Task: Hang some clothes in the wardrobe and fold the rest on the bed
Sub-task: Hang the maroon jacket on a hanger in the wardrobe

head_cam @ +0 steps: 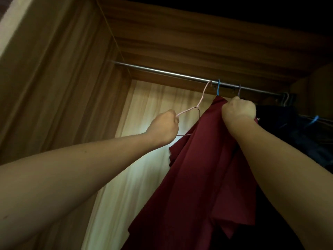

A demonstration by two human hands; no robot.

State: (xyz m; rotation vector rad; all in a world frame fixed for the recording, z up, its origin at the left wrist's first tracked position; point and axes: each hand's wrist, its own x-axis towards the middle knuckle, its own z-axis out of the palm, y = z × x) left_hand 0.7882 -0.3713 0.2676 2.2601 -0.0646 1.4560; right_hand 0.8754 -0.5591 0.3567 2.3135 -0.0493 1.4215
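Care helps here, I judge: lift the pink hanger [202, 97] hook clear of the rail [162, 71] before pulling. Left hand [164, 127], at nine o'clock from the maroon garment [203, 168], grips that hanger; right hand [238, 110] bunches the garment's top at twelve o'clock, under the rail. Smooth, draping cloth.

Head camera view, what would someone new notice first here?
The dark red garment hanging down the middle, its top gripped by the right hand just under the metal rail. To its left, the left hand holds a pink wire hanger whose hook reaches the rail, inside a wooden wardrobe.
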